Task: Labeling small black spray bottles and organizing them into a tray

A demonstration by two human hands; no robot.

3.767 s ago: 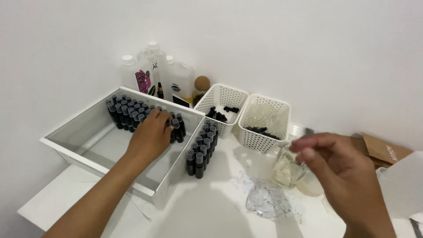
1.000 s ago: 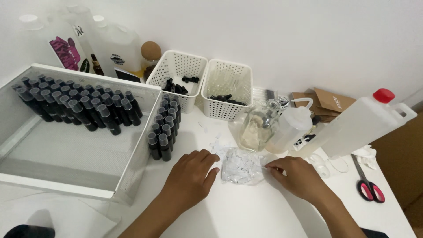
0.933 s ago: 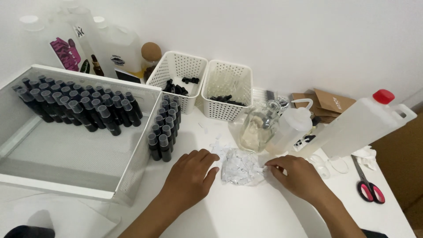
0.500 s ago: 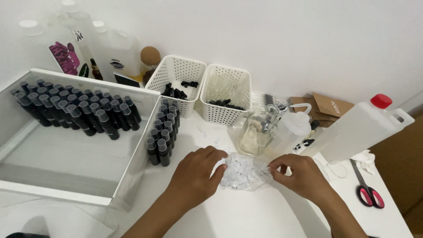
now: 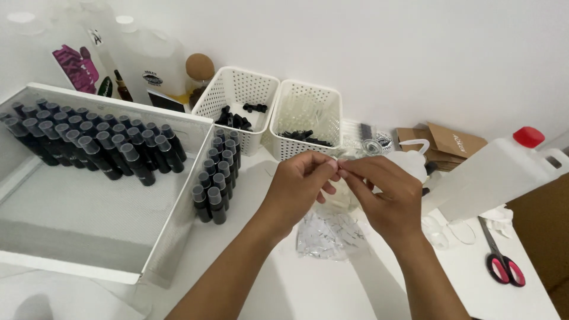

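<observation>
My left hand (image 5: pixel 298 186) and my right hand (image 5: pixel 382 192) are raised together above the white table, fingertips meeting. They pinch one small white paper slip (image 5: pixel 336 161) between them. Below the hands lies a pile of small white slips on clear plastic (image 5: pixel 328 235). Behind my hands a clear glass bottle (image 5: pixel 338 201) is mostly hidden. Left of my left hand stand several small black bottles with clear caps (image 5: pixel 217 173), in rows on the table.
A white mesh tray (image 5: pixel 89 207) at the left holds several more black bottles (image 5: pixel 89 142). Two white perforated baskets (image 5: pixel 237 95) (image 5: pixel 308 106) stand at the back. A large white jug with a red cap (image 5: pixel 498 172), a squeeze bottle (image 5: pixel 412 160) and red-handled scissors (image 5: pixel 501 261) are at the right.
Both hands have lifted off the slip pile and come together in the air, holding one slip between their fingertips. The view has shifted slightly.
</observation>
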